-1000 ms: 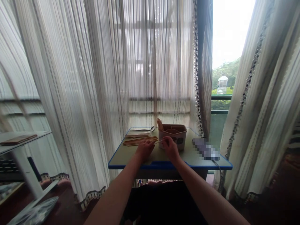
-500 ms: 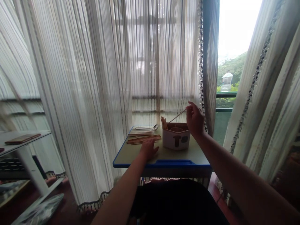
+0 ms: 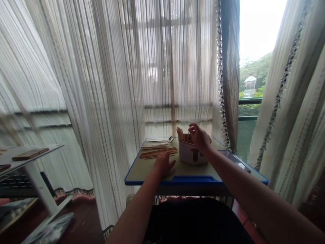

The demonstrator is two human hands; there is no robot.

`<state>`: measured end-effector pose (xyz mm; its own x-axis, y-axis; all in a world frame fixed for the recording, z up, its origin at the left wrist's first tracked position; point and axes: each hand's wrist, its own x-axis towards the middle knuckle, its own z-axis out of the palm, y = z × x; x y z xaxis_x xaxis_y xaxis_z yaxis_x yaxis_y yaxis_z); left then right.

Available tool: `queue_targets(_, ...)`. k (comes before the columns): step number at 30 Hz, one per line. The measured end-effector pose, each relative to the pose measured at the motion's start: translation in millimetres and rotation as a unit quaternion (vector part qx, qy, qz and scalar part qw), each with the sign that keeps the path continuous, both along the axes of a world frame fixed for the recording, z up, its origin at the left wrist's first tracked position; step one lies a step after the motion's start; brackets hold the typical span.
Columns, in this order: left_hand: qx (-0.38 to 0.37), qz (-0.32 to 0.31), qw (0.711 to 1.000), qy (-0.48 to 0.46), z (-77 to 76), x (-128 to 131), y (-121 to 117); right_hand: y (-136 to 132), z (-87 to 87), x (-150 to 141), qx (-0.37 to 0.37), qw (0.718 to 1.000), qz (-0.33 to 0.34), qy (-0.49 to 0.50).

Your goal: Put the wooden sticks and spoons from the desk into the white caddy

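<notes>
My right hand is over a white box with a brown mushroom-like print, its fingers pinched on a thin chopstick. The stick's lower end is inside the box, hidden by the wall. Several pale sticks stand upright in the box's left compartment. My left hand lies on the desk with its fingers stretched out and thumb apart. Its fingertips reach the near side of a row of brown chopsticks. Behind them lie paler chopsticks and a slotted metal spoon.
The small desk has a blue raised edge. A dark flat tablet-like object lies on its right, partly behind my forearm. Striped curtains hang close behind. A white table with a brown flat item stands at left.
My right hand has come down and left toward the box. The chopstick, slanted before, now stands nearly upright inside it. My left hand stays by the brown chopsticks. The view has shifted slightly.
</notes>
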<state>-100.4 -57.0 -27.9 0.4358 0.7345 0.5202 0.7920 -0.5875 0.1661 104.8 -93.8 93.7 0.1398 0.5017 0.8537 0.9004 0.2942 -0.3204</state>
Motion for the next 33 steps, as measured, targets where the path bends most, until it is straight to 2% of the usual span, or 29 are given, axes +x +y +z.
queue_targets(2, -0.008, 0.003, 1.0, -0.003, 0.2, 0.2, 0.1, 4.8, -6.0, -1.2, -0.027, 0.999, 0.01, -0.017)
queue_targets(7, 0.005, 0.016, 1.0, 0.013, -1.0, 0.3, 1.9, 13.3, -17.0, -2.8, -0.034, 0.996, 0.066, -0.045)
queue_targets(13, -0.032, 0.127, 0.989, 0.066, -3.5, 0.8, 7.3, 12.8, -23.9, -7.0, -0.025, 0.991, 0.131, 0.006)
queue_targets(16, -0.057, 0.14, 0.984, 0.091, -4.5, 1.0, 8.7, 2.7, -31.1, -7.3, 0.034, 0.995, 0.097, 0.019)
queue_targets(19, -0.053, 0.149, 0.984, 0.086, -4.4, 0.8, 8.1, -12.3, -53.8, -10.0, 0.119, 0.992, 0.04, 0.008)
queue_targets(22, -0.045, 0.155, 0.984, 0.08, -4.1, 0.1, 6.7, -24.9, -90.0, -18.0, 0.145, 0.988, 0.045, -0.017)
queue_targets(24, -0.041, 0.15, 0.985, 0.078, -4.4, -0.6, 6.5, -28.1, -112.4, -24.7, 0.087, 0.991, 0.089, -0.052)
queue_targets(27, -0.029, 0.12, 0.99, 0.073, -5.1, -1.5, 7.3, -24.2, -130.8, -31.5, -0.099, 0.977, 0.16, -0.104)
queue_targets(28, -0.025, 0.108, 0.991, 0.07, -5.2, -1.8, 7.7, -21.5, -132.9, -32.1, -0.15, 0.97, 0.161, -0.102)
queue_targets(30, -0.021, 0.086, 0.994, 0.064, -4.9, -1.9, 8.6, -16.3, -133.6, -30.9, -0.205, 0.968, 0.129, -0.072)
queue_targets(33, -0.01, 0.056, 0.997, 0.049, -4.0, -1.2, 9.0, -12.2, -132.8, -26.7, -0.218, 0.971, 0.094, -0.041)
